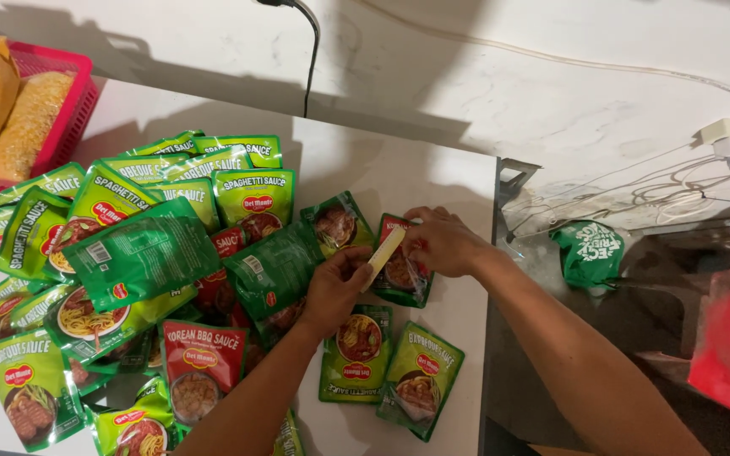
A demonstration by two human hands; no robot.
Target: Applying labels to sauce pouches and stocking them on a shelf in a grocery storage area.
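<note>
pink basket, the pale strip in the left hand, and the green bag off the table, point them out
pink basket (78, 93): head view, on its right wall.
pale strip (384, 253): head view, mid-length, above the left hand (335, 287).
green bag (589, 252): head view, middle of its front.

roughly twenty-plus sauce pouches (141, 253) piled on table, exact count hard, they overlap. one pink basket (65, 101), two bread bags (10, 110) inside. one green bag (589, 252).
</note>
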